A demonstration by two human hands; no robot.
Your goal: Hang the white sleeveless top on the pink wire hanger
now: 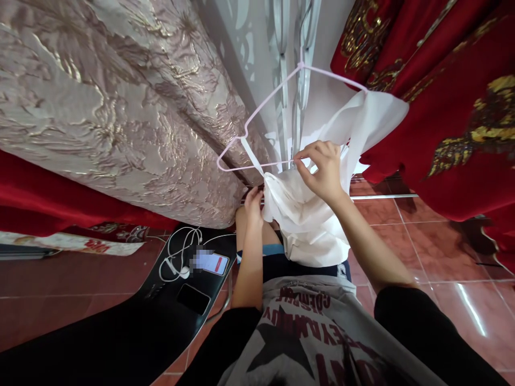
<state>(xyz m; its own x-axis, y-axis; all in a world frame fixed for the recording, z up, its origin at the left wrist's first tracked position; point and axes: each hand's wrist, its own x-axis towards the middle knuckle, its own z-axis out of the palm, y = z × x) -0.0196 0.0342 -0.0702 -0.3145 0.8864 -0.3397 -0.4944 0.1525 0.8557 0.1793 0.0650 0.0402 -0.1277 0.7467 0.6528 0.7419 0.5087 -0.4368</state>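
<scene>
A pale pink clothes hanger hangs by its hook from a white metal rack. My right hand pinches the hanger's lower bar between thumb and fingertips. A thin white garment is draped on the hanger: one narrow strap loops over the left arm near its notch, and white cloth covers the right end. The garment's lower part lies bunched over my lap. Lower down, my left hand has its fingers curled at the garment's left edge, partly hidden by the cloth.
Embossed beige-pink curtain fabric hangs at the left, red cloth with gold decoration at the right. Behind the hanger runs the white metal rack. A black seat at lower left bears a lit phone, a dark phone and white cables.
</scene>
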